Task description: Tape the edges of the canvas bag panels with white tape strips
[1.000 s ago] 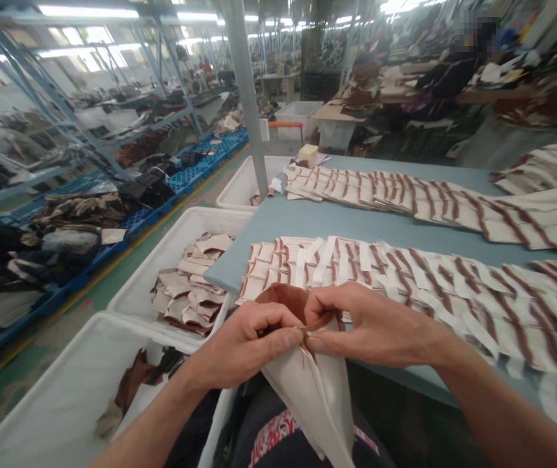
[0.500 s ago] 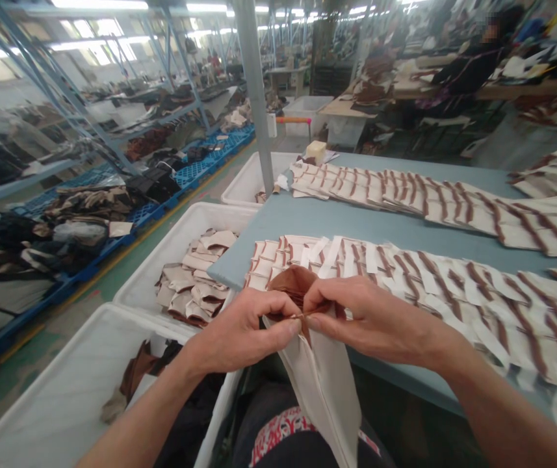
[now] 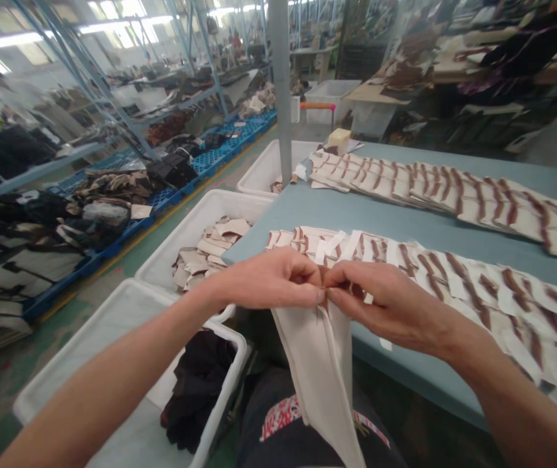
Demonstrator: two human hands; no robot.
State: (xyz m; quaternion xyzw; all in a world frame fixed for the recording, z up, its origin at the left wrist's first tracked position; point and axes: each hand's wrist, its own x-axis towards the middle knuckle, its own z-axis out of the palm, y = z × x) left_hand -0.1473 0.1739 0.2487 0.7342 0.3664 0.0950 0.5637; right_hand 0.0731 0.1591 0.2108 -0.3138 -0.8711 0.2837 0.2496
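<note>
A cream fabric piece with a brown lining (image 3: 307, 364) hangs from both hands, its lower end reaching down over my lap. My left hand (image 3: 278, 279) pinches its brown upper edge between thumb and fingers. Right beside it, my right hand (image 3: 380, 296) pinches the same edge, the fingertips of both hands almost touching. Whatever small detail lies between the fingertips is hidden. Just beyond the hands, a row of overlapping cream and brown pieces (image 3: 453, 286) with white strips among them lies on the blue-grey table (image 3: 297, 205).
A second row of cream and brown pieces (image 3: 434, 185) lies farther back, near a yellowish block (image 3: 339, 140). White bins (image 3: 156, 260) with fabric pieces stand left of the table. A grey post (image 3: 281, 84) rises at its corner. Blue pallets (image 3: 210, 156) hold bundles farther left.
The view has turned, shifting the surroundings. Both hands have risen slightly with the cream piece, and my left hand now covers most of the brown lining that showed before. Both still pinch the edge.
</note>
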